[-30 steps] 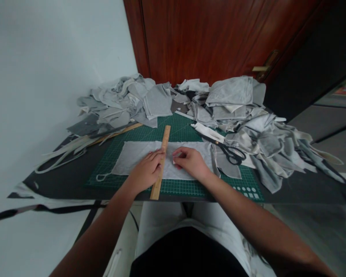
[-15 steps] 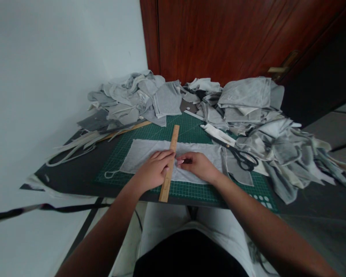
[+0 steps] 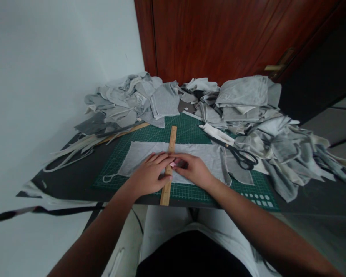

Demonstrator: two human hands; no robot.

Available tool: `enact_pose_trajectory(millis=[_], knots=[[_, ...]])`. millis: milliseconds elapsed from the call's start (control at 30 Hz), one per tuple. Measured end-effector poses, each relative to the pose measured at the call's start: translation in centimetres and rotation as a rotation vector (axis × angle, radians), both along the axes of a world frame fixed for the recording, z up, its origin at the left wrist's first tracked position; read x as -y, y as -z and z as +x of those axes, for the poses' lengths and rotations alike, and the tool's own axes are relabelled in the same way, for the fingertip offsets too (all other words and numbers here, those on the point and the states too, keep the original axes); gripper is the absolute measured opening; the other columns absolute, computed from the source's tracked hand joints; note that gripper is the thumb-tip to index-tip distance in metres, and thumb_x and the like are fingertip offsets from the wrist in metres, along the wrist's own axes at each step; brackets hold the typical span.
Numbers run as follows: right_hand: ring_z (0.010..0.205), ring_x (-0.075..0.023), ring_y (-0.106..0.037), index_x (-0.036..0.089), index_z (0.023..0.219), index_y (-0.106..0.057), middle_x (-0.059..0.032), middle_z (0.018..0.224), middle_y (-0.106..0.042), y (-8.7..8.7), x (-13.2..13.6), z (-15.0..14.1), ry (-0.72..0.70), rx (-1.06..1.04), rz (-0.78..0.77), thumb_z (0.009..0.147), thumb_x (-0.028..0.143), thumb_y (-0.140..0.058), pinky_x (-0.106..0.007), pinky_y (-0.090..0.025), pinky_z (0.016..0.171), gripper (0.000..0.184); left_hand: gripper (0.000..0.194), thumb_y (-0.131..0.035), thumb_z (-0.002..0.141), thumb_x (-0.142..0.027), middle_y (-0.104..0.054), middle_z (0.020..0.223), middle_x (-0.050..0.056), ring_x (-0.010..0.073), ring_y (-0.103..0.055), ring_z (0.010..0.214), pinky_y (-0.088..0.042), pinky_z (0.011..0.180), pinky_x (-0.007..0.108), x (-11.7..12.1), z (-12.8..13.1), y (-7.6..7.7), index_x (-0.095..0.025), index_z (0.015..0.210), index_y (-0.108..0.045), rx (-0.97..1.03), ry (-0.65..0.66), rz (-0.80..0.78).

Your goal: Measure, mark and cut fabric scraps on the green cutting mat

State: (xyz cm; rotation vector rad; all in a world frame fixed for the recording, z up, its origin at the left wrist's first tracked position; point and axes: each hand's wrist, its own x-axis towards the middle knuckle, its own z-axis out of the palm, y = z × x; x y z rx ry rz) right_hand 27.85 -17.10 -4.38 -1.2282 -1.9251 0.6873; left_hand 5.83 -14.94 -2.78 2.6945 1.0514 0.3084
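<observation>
A person bends over a green cutting mat [image 3: 187,132] on a dark worktop [image 3: 75,173], both bare hands meeting at a wooden ruler [image 3: 172,144] laid across a rectangle of pale grey fabric [image 3: 138,156]. The left hand [image 3: 149,176] presses flat, its fingers stretched out side by side with the thumb apart, bearing down on the ruler and the cloth to its left. The right hand [image 3: 194,169] works at the ruler's right edge, thumb and forefinger pinched on a small pinkish piece [image 3: 172,164], too small to identify. The fabric lies spread on the mat, and the ruler's near end runs beyond it to the worktop's front edge. To the right, black-handled scissors [image 3: 232,149] rest with their blades pointing away to the left, beside a white cloth strip [image 3: 217,134]. Heaps of grey scraps, one at left [image 3: 118,104] and a larger one at right [image 3: 276,138], line the back of the worktop before a reddish-brown wooden door [image 3: 213,38].
</observation>
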Motion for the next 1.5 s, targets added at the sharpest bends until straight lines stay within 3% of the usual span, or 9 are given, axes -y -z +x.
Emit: enact_pose_trajectory(millis=[167, 300, 500, 733, 1000, 1200, 1367, 1500], knots=[[0.096, -0.0172, -0.067, 0.021, 0.129, -0.07, -0.0063, 0.109, -0.072, -0.4, 0.2, -0.1, -0.013, 0.143, 0.036, 0.091, 0.018, -0.068, -0.029, -0.051, 0.088, 0.039, 0.058, -0.065, 0.093, -0.032, -0.046, 0.161, 0.01, 0.0296, -0.039, 0.15, -0.028, 0.127, 0.053, -0.2, -0.4, -0.3, -0.023, 0.148, -0.051, -0.006, 0.03, 0.006], [0.091, -0.0179, -0.064, 0.024, 0.143, -0.06, -0.0059, 0.106, -0.068, -0.5, 0.4, -0.2, 0.021, 0.277, 0.033, 0.093, 0.026, -0.067, -0.029, -0.051, 0.083, 0.051, 0.06, -0.066, 0.09, -0.033, -0.049, 0.159, 0.009, 0.0282, -0.041, 0.148, -0.029, 0.126, 0.051, -0.4, -0.3, -0.1, -0.024, 0.147, -0.05, 0.024, 0.026, 0.025], [0.084, -0.0181, -0.064, 0.017, 0.125, -0.067, -0.0046, 0.096, -0.07, -0.5, 0.4, -0.4, 0.042, 0.266, -0.021, 0.09, 0.024, -0.069, -0.03, -0.048, 0.08, 0.036, 0.053, -0.066, 0.086, -0.029, -0.049, 0.158, 0.007, 0.0293, -0.044, 0.145, -0.034, 0.122, 0.05, -0.2, -0.1, -0.1, -0.025, 0.138, -0.056, 0.041, -0.001, 0.045], [0.092, -0.0193, -0.066, 0.021, 0.118, -0.067, -0.0061, 0.11, -0.073, -0.4, 0.5, -0.6, 0.022, 0.362, 0.047, 0.092, 0.029, -0.066, -0.029, -0.046, 0.081, 0.028, 0.056, -0.061, 0.091, -0.027, -0.051, 0.156, 0.008, 0.0277, -0.044, 0.145, -0.033, 0.124, 0.048, -0.1, -0.6, -0.1, -0.022, 0.146, -0.051, 0.073, 0.024, 0.032], [0.069, -0.0159, -0.06, 0.021, 0.095, -0.065, 0.0002, 0.077, -0.069, -1.0, 0.9, -0.7, 0.074, 0.389, -0.057, 0.086, 0.035, -0.071, -0.027, -0.033, 0.064, 0.018, 0.057, -0.062, 0.09, -0.023, -0.05, 0.156, 0.008, 0.029, -0.042, 0.145, -0.033, 0.124, 0.049, 0.2, -0.6, -0.5, -0.023, 0.146, -0.053, 0.076, -0.007, 0.001], [0.072, -0.0134, -0.062, 0.021, 0.096, -0.071, 0.0005, 0.085, -0.072, -1.1, 0.8, 0.0, -0.028, 0.239, -0.102, 0.084, 0.02, -0.069, -0.025, -0.042, 0.069, 0.012, 0.061, -0.064, 0.089, -0.021, -0.048, 0.159, 0.004, 0.0277, -0.042, 0.145, -0.033, 0.123, 0.048, 0.1, -0.6, -0.4, -0.027, 0.149, -0.05, 0.038, -0.015, 0.003], [0.081, -0.0148, -0.067, 0.02, 0.103, -0.078, -0.0039, 0.094, -0.073, -0.8, 0.4, 1.0, -0.042, -0.063, -0.079, 0.087, 0.024, -0.074, -0.027, -0.051, 0.075, 0.017, 0.061, -0.066, 0.092, -0.028, -0.048, 0.159, 0.005, 0.028, -0.041, 0.145, -0.032, 0.122, 0.047, 0.1, -0.5, -0.3, -0.025, 0.15, -0.049, 0.02, -0.019, 0.02], [0.092, -0.0167, -0.071, 0.023, 0.106, -0.08, -0.0049, 0.103, -0.076, -0.9, 0.4, 0.6, -0.048, -0.083, -0.059, 0.087, 0.024, -0.076, -0.03, -0.055, 0.084, 0.019, 0.062, -0.066, 0.092, -0.033, -0.049, 0.158, 0.007, 0.0295, -0.042, 0.144, -0.034, 0.121, 0.048, 0.1, -0.5, -0.1, -0.024, 0.15, -0.048, 0.038, -0.033, 0.023]])
